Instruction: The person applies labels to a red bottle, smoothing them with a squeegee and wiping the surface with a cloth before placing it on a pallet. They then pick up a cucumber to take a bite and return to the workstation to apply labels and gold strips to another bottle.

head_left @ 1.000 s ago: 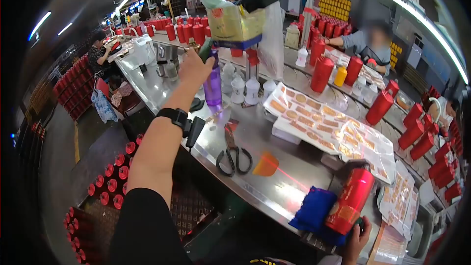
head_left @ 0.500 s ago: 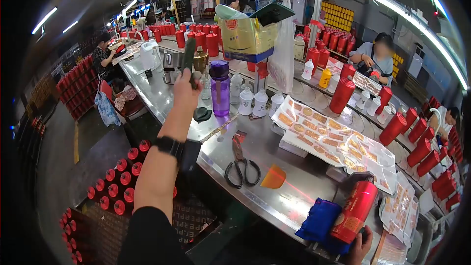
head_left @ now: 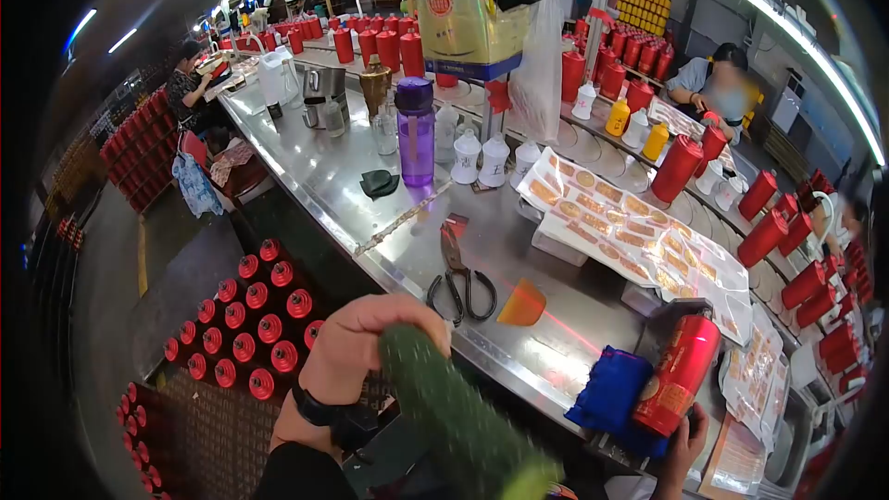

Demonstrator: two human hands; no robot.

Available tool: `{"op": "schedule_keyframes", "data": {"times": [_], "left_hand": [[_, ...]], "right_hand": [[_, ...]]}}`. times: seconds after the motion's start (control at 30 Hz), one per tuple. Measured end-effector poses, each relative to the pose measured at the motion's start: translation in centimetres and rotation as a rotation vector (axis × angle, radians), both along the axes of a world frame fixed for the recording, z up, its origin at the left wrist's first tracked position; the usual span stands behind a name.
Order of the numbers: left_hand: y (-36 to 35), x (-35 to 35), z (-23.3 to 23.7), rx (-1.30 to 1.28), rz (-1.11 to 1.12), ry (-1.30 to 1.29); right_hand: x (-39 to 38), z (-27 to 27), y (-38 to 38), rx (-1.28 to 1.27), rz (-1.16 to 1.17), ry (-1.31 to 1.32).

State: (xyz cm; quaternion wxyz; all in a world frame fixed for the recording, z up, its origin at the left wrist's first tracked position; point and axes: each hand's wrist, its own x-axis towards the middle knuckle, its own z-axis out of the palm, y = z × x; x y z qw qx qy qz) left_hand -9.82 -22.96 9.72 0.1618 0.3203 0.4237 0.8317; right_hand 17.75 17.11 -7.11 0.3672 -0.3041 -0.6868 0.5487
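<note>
Close to the camera, my left hand [head_left: 347,352] is closed round one end of a dark green cucumber [head_left: 449,407], whose paler end points down toward me. My right hand [head_left: 685,449] has its fingers curled against the base of a red bottle [head_left: 681,375], which lies tilted at the bench edge. Part of that hand is hidden behind the bottle. A crumpled blue cloth [head_left: 604,391] lies beside and under the bottle. Scissors with black handles [head_left: 460,273] and an orange translucent scraper [head_left: 523,304] lie on the metal bench [head_left: 417,264].
A purple water bottle [head_left: 416,139] and white bottles [head_left: 466,159] stand farther back. Sticker sheets [head_left: 639,231] cover the right side. A conveyor [head_left: 630,167] carries red bottles past a co-worker [head_left: 718,88]. Several red-capped bottles [head_left: 269,329] stand low at the left. A yellow box [head_left: 472,32] is raised above the bench.
My left hand has come back from over the far bench toward me, bringing the cucumber close to the camera. My right hand stays at the red bottle. Bottles on the conveyor have shifted.
</note>
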Motion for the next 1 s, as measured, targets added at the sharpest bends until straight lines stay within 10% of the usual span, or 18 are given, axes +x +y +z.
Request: {"op": "schedule_keyframes", "data": {"times": [0.33,0.6,0.77,1.0], "left_hand": [[3.1,-4.7,0.4,0.083,-0.966,0.571],[5.1,-4.9,1.8,0.068,-0.962,0.574],[3.8,-3.5,-0.9,0.068,-0.732,0.470],[0.3,-11.2,-3.2,0.064,0.212,-0.106]], "right_hand": [[0.2,-0.3,0.6,0.010,0.001,-0.017],[0.1,-0.2,0.4,-0.018,0.025,0.027],[0.6,-1.0,1.1,0.090,-0.021,-0.094],[0.3,-0.1,-0.2,0.042,-0.056,-0.063]]}}
